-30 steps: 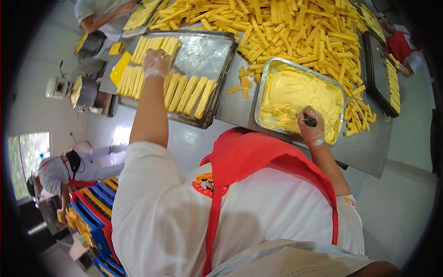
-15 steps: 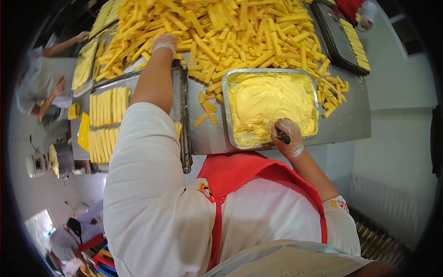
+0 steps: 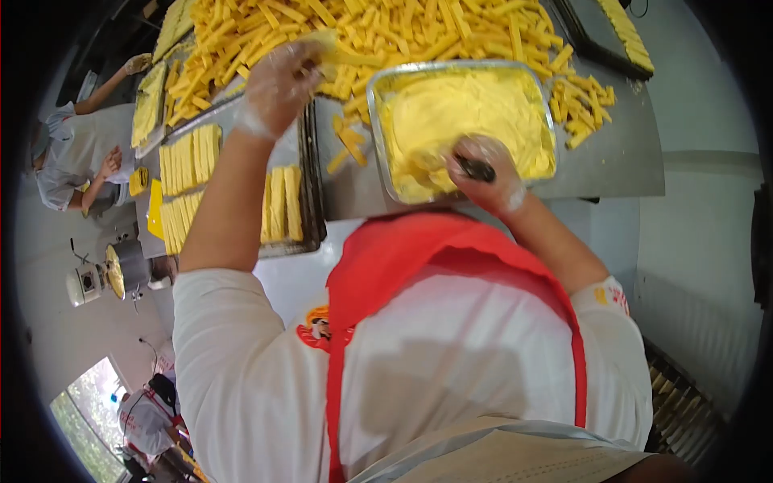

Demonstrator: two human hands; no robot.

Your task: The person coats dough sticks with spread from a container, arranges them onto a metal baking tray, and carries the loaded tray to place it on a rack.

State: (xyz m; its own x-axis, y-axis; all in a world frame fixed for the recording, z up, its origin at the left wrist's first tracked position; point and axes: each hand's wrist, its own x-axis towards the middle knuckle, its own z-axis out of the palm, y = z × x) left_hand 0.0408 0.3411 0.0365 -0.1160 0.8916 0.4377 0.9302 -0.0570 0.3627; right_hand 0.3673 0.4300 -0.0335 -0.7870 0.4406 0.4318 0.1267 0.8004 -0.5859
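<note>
Two hands work: the left hand (image 3: 280, 84) pinches a yellow stick (image 3: 358, 59), top, left of middle; the right hand's (image 3: 499, 177) fingers squeeze a black handle (image 3: 477, 169) by cream (image 3: 475, 101), upper middle. Soft holding seems needed.

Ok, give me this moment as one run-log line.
left hand: holding yellow stick, near stick pile | right hand: gripping dark handle, over cream
</note>
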